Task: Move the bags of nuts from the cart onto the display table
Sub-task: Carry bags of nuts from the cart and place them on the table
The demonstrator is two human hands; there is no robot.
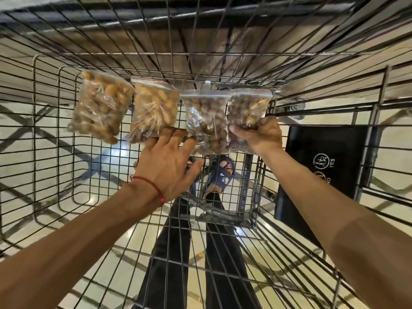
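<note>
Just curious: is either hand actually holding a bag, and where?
The right hand grips the rightmost bag by its near end; the left hand holds nothing.

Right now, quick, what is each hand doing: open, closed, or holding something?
Left hand: open, fingers spread, touching the second bag from the left.
Right hand: closed, holding the rightmost bag.

Four nut bags (153,112) in cart (34,139)
</note>
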